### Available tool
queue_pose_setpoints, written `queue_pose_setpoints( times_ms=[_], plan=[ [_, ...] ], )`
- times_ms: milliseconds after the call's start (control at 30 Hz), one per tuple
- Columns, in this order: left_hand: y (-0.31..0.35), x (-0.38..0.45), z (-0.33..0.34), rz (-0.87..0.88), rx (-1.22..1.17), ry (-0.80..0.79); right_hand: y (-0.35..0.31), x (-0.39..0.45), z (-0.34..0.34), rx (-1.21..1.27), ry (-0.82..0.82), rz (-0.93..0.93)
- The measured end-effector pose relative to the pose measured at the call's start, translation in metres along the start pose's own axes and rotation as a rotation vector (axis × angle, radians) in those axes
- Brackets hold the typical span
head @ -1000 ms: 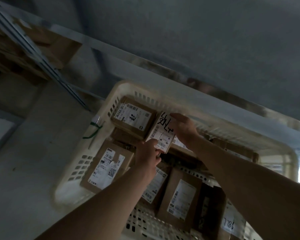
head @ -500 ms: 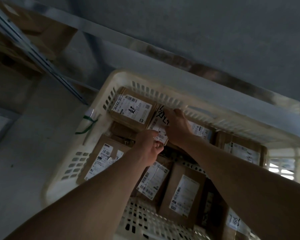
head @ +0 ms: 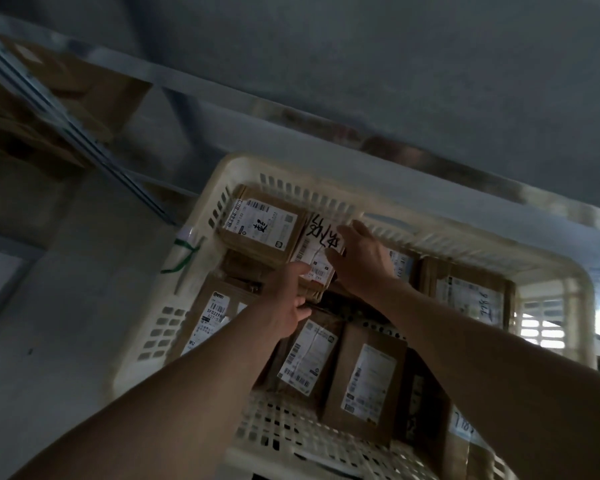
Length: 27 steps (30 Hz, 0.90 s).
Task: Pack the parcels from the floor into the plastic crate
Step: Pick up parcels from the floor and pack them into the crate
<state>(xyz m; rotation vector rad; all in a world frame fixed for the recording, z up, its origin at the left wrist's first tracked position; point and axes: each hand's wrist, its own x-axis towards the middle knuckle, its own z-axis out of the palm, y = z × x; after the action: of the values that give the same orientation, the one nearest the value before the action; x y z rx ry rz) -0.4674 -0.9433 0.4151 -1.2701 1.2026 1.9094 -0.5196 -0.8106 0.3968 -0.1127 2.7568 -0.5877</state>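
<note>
Small parcel (head: 317,258), marked in black pen, inside the crate (head: 201,237) near its far wall. My left hand (head: 288,306) pinches its near edge; my right hand (head: 361,261) lies on its right side, fingers straight. Other labelled parcels (head: 364,375) surround it.

The crate (head: 201,306) is cut off below; its parcel labels (head: 368,382) blur unreadably.

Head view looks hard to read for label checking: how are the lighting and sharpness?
Head view: dim and underexposed; bright glare past the crate at the right edge; crate rim smeared by motion blur; marker writing on the held parcel legible, printed text not; straight edges bow from the wide-angle lens.
</note>
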Motion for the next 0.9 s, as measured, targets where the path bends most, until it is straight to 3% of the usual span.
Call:
queue_pose_setpoints(
  times_ms=[300,500,900],
  plan=[
    [-0.002,-0.062,0.005,0.110,0.204,0.032,0.002,-0.048,-0.042,0.126,0.062,0.065],
    [-0.020,-0.117,0.022,0.369,0.491,0.007,0.014,-0.112,-0.087,0.328,0.112,0.093],
    [-0.114,-0.240,0.115,0.667,0.735,-0.147,0.111,-0.282,-0.170,0.536,0.298,0.162]
  ],
)
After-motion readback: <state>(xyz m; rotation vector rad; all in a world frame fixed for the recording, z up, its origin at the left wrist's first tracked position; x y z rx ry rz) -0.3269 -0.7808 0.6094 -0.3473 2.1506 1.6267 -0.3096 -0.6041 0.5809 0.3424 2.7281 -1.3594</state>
